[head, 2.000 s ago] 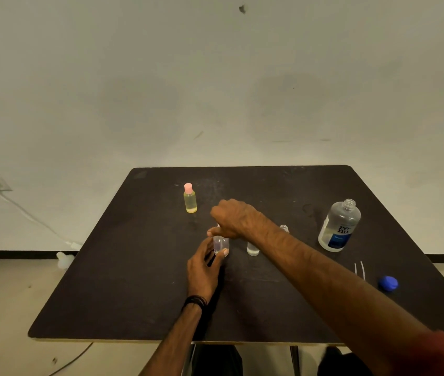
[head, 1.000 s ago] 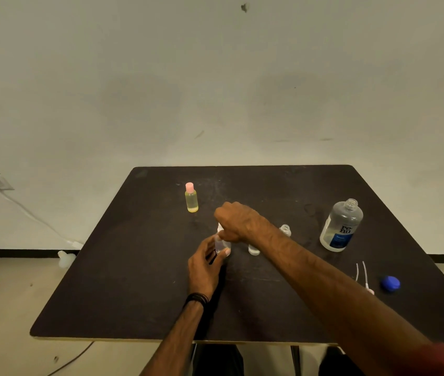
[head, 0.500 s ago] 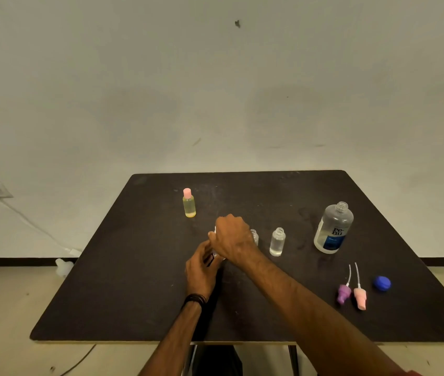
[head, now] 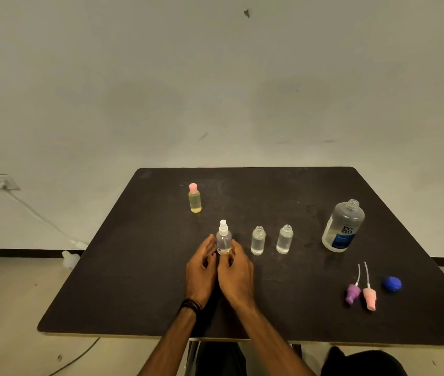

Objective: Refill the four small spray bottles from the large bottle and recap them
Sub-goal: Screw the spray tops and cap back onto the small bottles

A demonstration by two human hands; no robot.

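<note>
- Spray bottle [head: 223, 238] w/ white pump on, upright on table [head: 134, 267], left of two uncapped small bottles [head: 258, 240].
- Left hand [head: 201, 270] & right hand [head: 235, 272] flank its base, fingers loosely curled; contact unclear.
- Large bottle [head: 343, 226] uncapped, far right of it.
</note>
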